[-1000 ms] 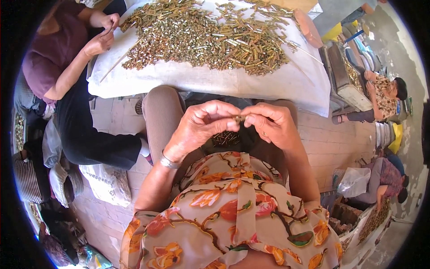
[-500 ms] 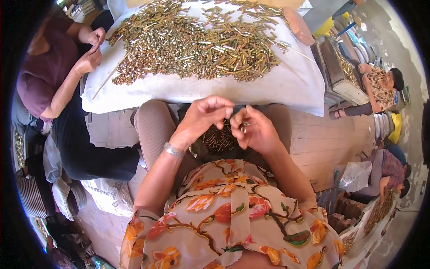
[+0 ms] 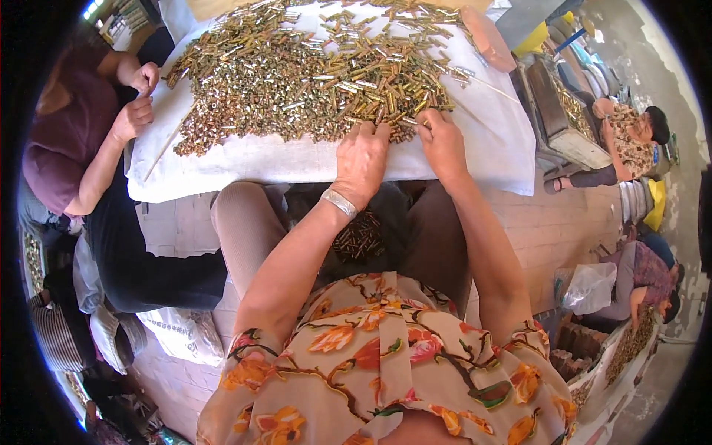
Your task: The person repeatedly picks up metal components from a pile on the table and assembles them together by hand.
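A broad heap of small brass-coloured metal pieces (image 3: 259,104) lies on a white cloth-covered table (image 3: 245,167); short nut-like bits fill its left and longer tubes (image 3: 371,87) its right. At the heap's near edge, my right hand (image 3: 443,144) pinches a slim brass-coloured metal tube (image 3: 408,121) between thumb and finger. Just left of it, my left hand (image 3: 362,159) has its fingers curled down among the pieces, and its fingertips are partly hidden. Below the table edge, between my knees, a dark container (image 3: 334,263) holds many slim metal pieces (image 3: 360,236).
A person in a purple top (image 3: 55,159) sits close on the left, hands over the table corner. Thin sticks (image 3: 163,144) lie on the cloth at both sides, and a pinkish-orange object (image 3: 487,41) rests at the far right corner. Other people work along the right.
Both my hands have moved forward from above the container between my knees to the near edge of the heap. The right hand now pinches a tube there.
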Action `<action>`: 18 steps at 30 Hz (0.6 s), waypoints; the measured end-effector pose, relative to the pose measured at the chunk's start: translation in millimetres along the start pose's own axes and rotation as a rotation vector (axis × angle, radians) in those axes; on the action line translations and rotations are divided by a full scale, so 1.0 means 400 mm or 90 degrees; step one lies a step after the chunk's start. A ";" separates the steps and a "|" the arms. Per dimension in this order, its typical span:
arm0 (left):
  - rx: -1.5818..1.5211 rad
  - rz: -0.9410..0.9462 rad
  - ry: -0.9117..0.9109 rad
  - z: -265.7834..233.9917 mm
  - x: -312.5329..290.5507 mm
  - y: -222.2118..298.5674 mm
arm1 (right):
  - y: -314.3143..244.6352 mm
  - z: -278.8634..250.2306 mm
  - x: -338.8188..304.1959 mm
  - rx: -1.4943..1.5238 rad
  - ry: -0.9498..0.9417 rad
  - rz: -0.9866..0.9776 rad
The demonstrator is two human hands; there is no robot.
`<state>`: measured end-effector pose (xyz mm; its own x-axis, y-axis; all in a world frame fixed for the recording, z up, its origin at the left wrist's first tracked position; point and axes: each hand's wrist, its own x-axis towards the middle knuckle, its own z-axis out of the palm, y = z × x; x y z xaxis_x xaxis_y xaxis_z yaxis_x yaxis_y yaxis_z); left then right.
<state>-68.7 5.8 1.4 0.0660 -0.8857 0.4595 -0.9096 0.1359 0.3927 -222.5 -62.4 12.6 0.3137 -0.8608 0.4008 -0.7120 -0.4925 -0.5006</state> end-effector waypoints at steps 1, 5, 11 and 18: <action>0.023 0.009 0.002 0.000 0.001 0.004 | -0.005 -0.002 -0.002 -0.005 0.004 0.004; -0.004 0.066 0.042 0.003 -0.001 0.005 | 0.023 -0.006 -0.022 0.077 0.014 -0.031; -0.078 0.037 0.027 0.002 -0.014 -0.017 | -0.036 -0.086 -0.094 0.693 -0.210 0.411; -0.404 -0.090 -0.018 -0.092 -0.086 -0.020 | -0.163 -0.156 -0.168 0.753 -0.199 0.433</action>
<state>-48.5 51.6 11.9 0.1482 -0.9246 0.3509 -0.4733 0.2452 0.8461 -236.4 35.5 66.2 0.3622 -0.8870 -0.2863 0.1169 0.3479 -0.9302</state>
